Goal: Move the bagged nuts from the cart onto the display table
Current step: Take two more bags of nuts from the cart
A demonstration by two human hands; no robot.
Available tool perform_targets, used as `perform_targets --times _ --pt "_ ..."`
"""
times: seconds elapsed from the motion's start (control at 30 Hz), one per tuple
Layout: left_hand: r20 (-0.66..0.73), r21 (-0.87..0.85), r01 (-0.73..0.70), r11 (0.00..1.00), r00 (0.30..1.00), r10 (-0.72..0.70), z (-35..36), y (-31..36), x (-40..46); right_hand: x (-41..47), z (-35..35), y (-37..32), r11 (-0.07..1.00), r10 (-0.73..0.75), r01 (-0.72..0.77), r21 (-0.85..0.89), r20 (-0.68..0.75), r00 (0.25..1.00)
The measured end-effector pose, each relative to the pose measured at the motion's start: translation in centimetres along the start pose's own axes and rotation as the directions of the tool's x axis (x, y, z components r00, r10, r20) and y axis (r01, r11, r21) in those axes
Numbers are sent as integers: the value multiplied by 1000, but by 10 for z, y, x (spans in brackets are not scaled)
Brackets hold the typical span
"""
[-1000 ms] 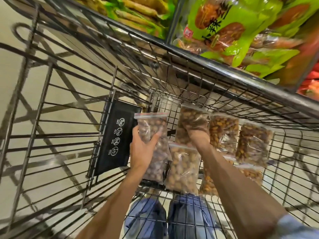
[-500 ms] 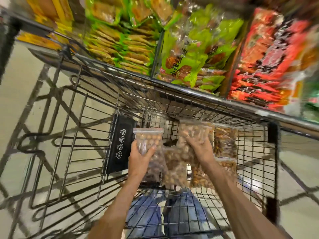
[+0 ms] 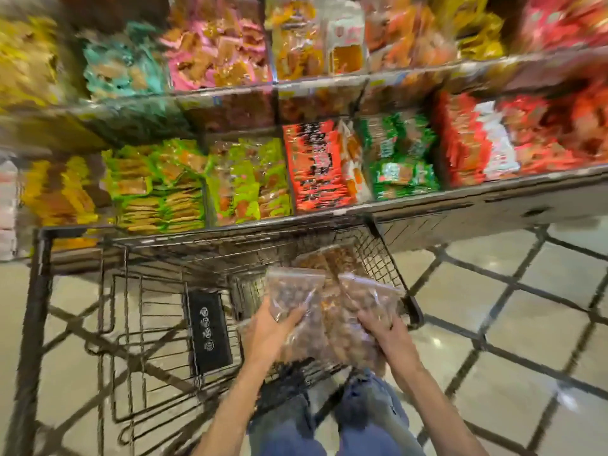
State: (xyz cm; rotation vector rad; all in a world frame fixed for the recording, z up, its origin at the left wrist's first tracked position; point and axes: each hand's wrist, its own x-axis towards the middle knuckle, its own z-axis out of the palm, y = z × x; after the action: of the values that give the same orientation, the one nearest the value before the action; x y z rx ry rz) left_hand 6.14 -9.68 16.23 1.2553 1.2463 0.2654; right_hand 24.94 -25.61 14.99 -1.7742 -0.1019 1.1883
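Observation:
A black wire cart [image 3: 42,291] stands in front of me against the display table [image 3: 493,205]. My left hand [image 3: 269,334] grips a clear zip bag of brown nuts [image 3: 292,291] lifted above the cart's child seat. My right hand [image 3: 385,330] grips a second clear bag of nuts [image 3: 368,291] beside it. More bagged nuts [image 3: 332,258] lie in the seat behind and under the two held bags, partly hidden by them. The view is motion-blurred.
The display table holds rows of bins with green [image 3: 158,182], red [image 3: 316,166] and yellow [image 3: 56,195] snack packets, with a higher tier [image 3: 217,51] behind. A black safety placard [image 3: 209,334] hangs in the cart. Tiled floor [image 3: 526,324] lies to the right.
Both hands have risen out of the cart seat with one nut bag each. My head has tilted up, so the display table now fills the upper view.

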Motion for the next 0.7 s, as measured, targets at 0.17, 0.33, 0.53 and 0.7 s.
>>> perform_targets --times 0.17,0.33,0.53,0.7 --pt "180 76 -140 987 976 124 64 51 -20 -42 -72 0 977 -83 111 182 -153 985" --pt "343 163 -262 951 919 194 175 90 -41 -71 -168 13 923 -118 219 317 -309 944" --pt "437 163 -317 934 872 220 327 113 -76 -97 -320 36 862 -102 282 421 -402 910" --pt "583 140 -373 917 780 228 455 129 -107 -126 -440 52 804 -108 354 477 -469 876"
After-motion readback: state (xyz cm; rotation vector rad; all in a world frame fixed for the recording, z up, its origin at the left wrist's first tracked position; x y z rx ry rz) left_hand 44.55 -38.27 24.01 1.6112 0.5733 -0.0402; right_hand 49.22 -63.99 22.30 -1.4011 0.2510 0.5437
